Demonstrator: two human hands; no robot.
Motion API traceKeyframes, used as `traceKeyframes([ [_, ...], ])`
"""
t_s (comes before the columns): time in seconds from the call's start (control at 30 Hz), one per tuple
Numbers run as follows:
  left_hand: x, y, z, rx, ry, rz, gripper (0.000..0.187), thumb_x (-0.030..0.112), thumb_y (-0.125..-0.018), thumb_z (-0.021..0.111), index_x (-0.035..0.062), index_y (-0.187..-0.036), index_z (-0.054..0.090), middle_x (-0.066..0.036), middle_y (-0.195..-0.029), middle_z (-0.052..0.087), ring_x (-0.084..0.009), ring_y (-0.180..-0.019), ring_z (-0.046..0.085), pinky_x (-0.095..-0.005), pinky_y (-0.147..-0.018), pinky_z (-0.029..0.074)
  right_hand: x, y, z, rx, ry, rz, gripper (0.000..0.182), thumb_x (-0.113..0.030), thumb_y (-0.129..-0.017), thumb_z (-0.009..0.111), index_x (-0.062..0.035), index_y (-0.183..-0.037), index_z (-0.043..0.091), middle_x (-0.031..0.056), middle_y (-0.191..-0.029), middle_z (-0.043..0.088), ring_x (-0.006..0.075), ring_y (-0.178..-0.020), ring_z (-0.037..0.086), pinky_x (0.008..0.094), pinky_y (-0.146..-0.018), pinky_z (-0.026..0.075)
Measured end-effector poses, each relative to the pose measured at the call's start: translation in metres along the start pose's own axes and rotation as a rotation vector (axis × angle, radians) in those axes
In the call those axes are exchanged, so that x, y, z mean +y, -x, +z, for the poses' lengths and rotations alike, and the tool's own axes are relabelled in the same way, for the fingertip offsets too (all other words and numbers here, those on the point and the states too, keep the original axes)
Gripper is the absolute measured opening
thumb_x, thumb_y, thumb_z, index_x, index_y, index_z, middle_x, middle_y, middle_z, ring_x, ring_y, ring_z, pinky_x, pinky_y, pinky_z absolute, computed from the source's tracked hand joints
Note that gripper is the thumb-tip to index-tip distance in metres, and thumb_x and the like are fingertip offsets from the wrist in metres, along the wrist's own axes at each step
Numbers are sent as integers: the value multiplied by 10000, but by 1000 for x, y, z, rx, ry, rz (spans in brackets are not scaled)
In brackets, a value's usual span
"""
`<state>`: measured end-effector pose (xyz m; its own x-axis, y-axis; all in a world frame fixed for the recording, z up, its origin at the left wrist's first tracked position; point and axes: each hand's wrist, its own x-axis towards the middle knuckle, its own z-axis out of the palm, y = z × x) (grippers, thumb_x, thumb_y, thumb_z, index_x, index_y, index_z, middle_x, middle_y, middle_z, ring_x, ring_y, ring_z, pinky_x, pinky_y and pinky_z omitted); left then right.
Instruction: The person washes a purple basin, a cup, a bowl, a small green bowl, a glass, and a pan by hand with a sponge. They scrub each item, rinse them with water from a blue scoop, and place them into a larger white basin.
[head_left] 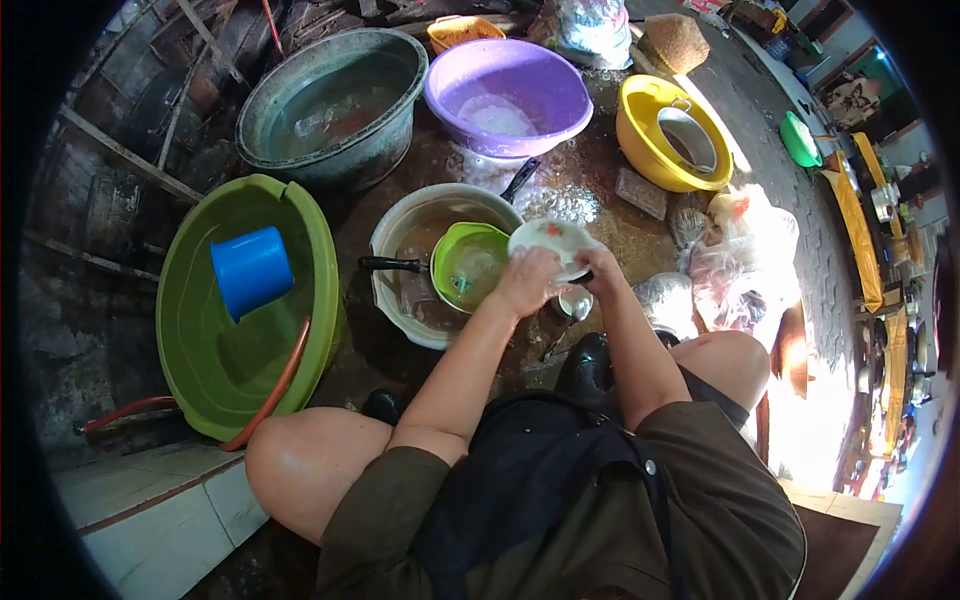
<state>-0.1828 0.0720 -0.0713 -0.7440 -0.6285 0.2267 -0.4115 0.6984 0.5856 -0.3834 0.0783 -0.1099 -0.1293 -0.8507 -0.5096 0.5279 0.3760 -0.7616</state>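
Observation:
A white bowl or plate with a red and green pattern is held tilted between both hands, just right of a green bowl. My left hand grips its lower left edge with bent fingers. On its right edge closes my right hand, some fingers hidden behind it. The green bowl sits in a large pale basin of cloudy water, where black pan handles also show. Below the hands, near the floor, are a small cup and a metal spoon.
Around stand a green tub with a blue dipper and hose, a dark water tub, a purple basin and a yellow basin. Plastic bags lie at the right, beside a brick.

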Motion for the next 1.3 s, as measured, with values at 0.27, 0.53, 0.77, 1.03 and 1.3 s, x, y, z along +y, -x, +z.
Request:
traceKeyframes([
  [0.27, -153, 28, 1, 369, -125, -601, 462, 193, -801, 612, 106, -1235, 478, -154, -1318, 403, -320, -1218, 389, -437, -1012, 317, 43, -77, -143, 674, -7, -193, 344, 52, -643, 537, 78, -984, 512, 176, -868, 575, 332, -699, 620, 489, -588, 554],
  [0.53, -108, 28, 6, -224, -208, -824, 378, 110, -802, 569, 83, -1174, 514, -144, -1113, 495, -315, -1074, 499, -460, -883, 425, 67, -63, -136, 878, -216, -135, 314, 31, -703, 596, 46, -1003, 502, 157, -882, 582, 290, -682, 604, 461, -513, 529],
  [0.77, -109, 49, 61, -339, -34, -738, 363, 92, -791, 562, 122, -1153, 559, -192, -1097, 567, -376, -1023, 543, -439, -872, 441, 70, -54, -153, 1076, -121, -357, 376, -143, -805, 670, 19, -1061, 447, 134, -731, 606, 179, -510, 575, 331, -461, 474],
  [1.03, -120, 8, 5, -356, 188, -740, 150, 102, -718, 565, 25, -792, 670, -222, -816, 642, -370, -768, 626, -439, -690, 481, 47, -29, -111, 1253, 424, -310, 271, -139, -780, 669, -10, -1001, 578, 150, -904, 609, 267, -798, 610, 365, -719, 475],
  [1.3, -164, -194, -210, 546, 372, -404, 869, 420, -786, 654, -51, -1378, 225, -208, -1351, 392, -290, -1180, 460, -360, -968, 388, 49, -53, -56, 1022, 572, -401, 333, -209, -750, 667, -13, -1013, 606, 164, -981, 634, 306, -927, 602, 389, -844, 438],
])
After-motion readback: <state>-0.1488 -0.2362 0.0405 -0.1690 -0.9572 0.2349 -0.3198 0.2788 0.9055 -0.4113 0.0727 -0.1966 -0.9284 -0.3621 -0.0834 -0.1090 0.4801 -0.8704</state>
